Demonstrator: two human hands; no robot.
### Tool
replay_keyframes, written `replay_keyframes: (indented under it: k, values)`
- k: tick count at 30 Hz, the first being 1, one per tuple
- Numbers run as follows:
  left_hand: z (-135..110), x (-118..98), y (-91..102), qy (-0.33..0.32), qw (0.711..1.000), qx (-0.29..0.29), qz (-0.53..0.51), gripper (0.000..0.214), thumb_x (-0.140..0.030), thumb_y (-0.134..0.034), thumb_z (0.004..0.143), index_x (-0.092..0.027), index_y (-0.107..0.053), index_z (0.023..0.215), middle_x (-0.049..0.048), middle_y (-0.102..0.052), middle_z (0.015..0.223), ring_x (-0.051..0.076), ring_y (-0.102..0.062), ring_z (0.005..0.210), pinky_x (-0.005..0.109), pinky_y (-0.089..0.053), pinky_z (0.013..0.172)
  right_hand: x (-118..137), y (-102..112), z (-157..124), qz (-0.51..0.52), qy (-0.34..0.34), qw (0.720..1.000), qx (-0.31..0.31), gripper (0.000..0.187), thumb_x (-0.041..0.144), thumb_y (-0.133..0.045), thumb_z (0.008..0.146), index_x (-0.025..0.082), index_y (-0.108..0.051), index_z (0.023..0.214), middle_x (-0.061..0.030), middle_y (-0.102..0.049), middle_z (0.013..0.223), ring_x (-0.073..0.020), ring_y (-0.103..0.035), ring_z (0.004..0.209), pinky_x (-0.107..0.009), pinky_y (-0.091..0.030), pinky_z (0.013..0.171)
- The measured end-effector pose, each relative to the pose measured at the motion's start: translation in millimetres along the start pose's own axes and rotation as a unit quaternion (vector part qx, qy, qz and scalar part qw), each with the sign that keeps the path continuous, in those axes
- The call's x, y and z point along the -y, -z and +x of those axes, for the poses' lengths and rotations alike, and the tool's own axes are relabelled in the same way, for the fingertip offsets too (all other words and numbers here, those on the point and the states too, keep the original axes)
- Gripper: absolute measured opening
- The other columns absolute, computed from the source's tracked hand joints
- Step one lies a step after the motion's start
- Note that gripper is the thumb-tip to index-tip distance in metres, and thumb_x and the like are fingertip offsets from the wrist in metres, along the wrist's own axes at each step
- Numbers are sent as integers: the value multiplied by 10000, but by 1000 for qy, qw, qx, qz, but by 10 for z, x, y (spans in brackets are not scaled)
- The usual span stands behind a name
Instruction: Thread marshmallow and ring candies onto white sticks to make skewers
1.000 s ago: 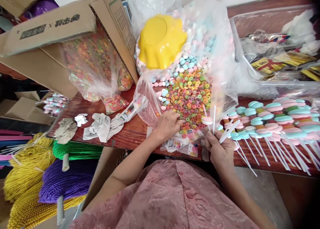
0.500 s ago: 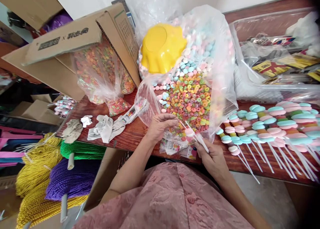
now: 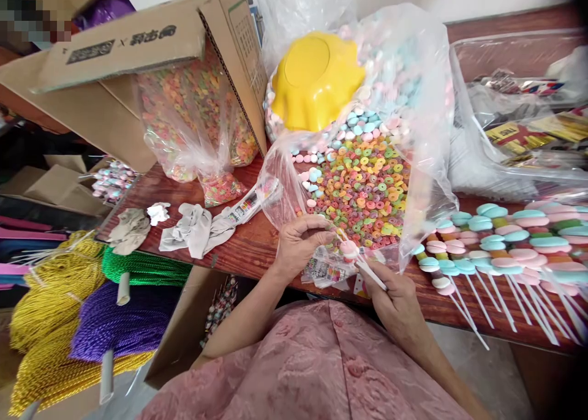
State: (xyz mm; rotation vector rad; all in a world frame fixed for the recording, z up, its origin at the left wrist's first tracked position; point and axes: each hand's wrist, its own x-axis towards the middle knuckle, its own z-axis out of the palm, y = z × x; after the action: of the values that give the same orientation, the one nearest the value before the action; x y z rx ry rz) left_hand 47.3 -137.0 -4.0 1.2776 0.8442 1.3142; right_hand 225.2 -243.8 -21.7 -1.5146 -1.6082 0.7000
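Observation:
My right hand (image 3: 395,300) grips a white stick (image 3: 370,272) that carries a pink candy disc (image 3: 349,248) near its tip. My left hand (image 3: 301,242) is pinched at the tip of that stick, fingers closed on a small piece I cannot name. Both hands hover at the table's front edge, just in front of an open clear bag (image 3: 427,163) full of coloured candy rings (image 3: 362,190) and pastel discs. A yellow bowl (image 3: 316,83) lies upside down on the candy.
Several finished candy sticks (image 3: 496,242) lie in rows at the right. A cardboard box (image 3: 119,59) with bags of rings stands at the left, rags (image 3: 193,230) beside it. Spools of gold, green and purple cord (image 3: 92,310) sit below the table.
My left hand left the candy rings in the bag and came to the stick's tip. My right hand lowered the stick from upright to a slant toward the left hand.

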Motion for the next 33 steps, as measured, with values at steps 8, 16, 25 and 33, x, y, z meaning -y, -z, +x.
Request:
replay_keyframes:
  k: [8,16,25,33]
  values:
    - [-114,24,26,-52,996,-13,69,103,-237,-783,755,-220,-790,857,51,-761,892,171,-702,866,321,-574,842,-64,-88,-20,-81,14,997,-5,392,182,-433,828,180,-721,1093,-20,-725,725,-171,-580,503,-289,-460,541]
    - [-189,142,-11,-19,998,-43,32,198,-193,-815,689,-204,-770,882,39,-749,911,160,-685,871,298,-553,835,-77,-123,-70,-46,4,999,10,327,175,-453,858,203,-718,1047,-1,-685,700,-161,-579,562,-274,-427,558]
    - [-160,2,-111,195,957,-30,-211,467,-305,-862,626,-186,-712,1052,4,-711,753,101,-627,630,244,-512,662,0,-166,-70,51,-7,999,16,274,263,-465,936,214,-717,1031,30,-555,585,-132,-448,491,-256,-361,492]
    - [-300,80,-181,275,944,5,-181,283,-370,-877,612,-140,-753,722,16,-683,680,98,-580,618,236,-465,650,-87,-219,-101,112,-15,993,14,220,250,-490,950,221,-650,803,27,-556,632,-124,-442,521,-261,-355,528]
